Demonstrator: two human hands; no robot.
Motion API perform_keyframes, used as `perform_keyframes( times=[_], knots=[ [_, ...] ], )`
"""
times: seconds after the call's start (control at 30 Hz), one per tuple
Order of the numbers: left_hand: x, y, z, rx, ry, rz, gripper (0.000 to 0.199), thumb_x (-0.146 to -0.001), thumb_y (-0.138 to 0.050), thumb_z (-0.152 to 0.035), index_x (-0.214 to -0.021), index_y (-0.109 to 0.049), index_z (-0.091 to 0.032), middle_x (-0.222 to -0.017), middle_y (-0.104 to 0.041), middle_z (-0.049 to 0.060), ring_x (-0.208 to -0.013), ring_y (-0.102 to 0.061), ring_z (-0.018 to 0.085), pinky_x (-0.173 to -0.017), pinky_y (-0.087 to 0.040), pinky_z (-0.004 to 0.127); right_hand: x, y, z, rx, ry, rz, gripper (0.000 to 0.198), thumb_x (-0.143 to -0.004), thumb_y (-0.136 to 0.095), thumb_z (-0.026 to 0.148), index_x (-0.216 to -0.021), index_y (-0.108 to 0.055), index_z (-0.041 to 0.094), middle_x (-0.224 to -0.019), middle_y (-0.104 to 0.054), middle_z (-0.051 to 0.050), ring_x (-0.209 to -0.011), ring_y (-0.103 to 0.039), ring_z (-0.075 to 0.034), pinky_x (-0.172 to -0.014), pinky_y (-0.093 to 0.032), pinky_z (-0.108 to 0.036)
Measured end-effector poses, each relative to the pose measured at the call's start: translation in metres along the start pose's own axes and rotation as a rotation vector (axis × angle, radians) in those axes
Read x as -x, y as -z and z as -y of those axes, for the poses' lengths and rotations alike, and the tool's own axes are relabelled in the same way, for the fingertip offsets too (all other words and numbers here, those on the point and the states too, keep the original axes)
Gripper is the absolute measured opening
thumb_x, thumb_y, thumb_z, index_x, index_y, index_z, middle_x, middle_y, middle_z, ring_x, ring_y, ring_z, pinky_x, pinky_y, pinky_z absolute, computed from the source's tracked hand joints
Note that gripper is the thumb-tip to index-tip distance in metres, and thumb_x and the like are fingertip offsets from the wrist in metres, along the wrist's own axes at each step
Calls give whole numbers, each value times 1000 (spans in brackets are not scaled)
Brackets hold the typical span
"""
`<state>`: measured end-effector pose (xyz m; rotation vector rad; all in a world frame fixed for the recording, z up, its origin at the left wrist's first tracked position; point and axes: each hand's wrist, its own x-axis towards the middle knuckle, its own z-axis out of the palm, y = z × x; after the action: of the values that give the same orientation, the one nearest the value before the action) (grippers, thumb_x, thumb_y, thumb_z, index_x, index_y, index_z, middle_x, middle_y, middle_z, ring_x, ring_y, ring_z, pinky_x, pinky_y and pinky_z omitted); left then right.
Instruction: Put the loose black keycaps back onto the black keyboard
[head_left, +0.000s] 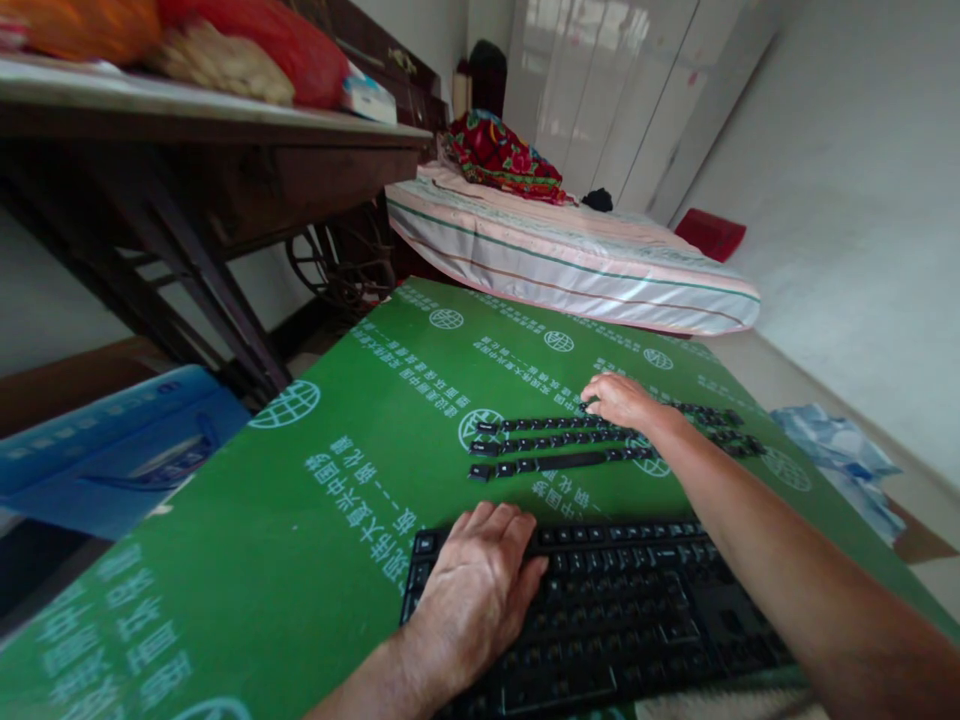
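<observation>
A black keyboard [592, 620] lies at the front of a green board table. Its two far rows carry keycaps, while the rows nearer me look bare of them. My left hand [480, 570] is closed over the keyboard's left part, fingers over the far edge and thumb above the keys. Beyond the keyboard, loose black keycaps [555, 440] lie in several neat rows. My right hand [619, 400] reaches across to the far side of these rows, pinching a small black keycap [584, 406] at or just above the table.
The green table [360, 550] bears white printed lettering and globe marks. On the left stand a sewing-machine table [315, 150] with bags on it and a blue box [150, 450]. A bed [570, 250] stands beyond. Crumpled plastic [840, 460] lies on the right.
</observation>
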<state>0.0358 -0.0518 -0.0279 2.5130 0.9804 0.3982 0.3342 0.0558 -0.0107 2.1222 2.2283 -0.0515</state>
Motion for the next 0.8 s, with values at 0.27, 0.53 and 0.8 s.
perform_keyframes(
  times=[0.27, 0.53, 0.8],
  knots=[
    [-1, -1, 0, -4, 4, 6, 22, -87, -49, -26, -107, -56, -20, -106, -62, 7, -99, -56, 25, -94, -44, 46, -12, -9, -6, 10, -7, 57, 20, -74, -68, 25, -94, -72, 26, -101, -69, -3, -96, -61, -19, -80, -44, -25],
    [-1, 0, 0, 4, 6, 11, 21, -87, -49, -27, -105, -56, -19, -104, -62, 7, -98, -56, 25, -92, -45, 47, -19, -11, -9, -4, 72, 65, 11, -73, -68, 21, -83, -73, 23, -94, -68, -3, -95, -59, -18, -80, -42, -24],
    [-1, -1, 0, -19, -16, 2, 23, -88, -48, -29, -107, -55, -18, -105, -61, 8, -99, -56, 25, -92, -45, 46, -17, -1, -7, -71, 116, -26, 5, -74, -65, 16, -77, -68, 18, -92, -65, -6, -95, -57, -19, -83, -43, -28]
  ],
)
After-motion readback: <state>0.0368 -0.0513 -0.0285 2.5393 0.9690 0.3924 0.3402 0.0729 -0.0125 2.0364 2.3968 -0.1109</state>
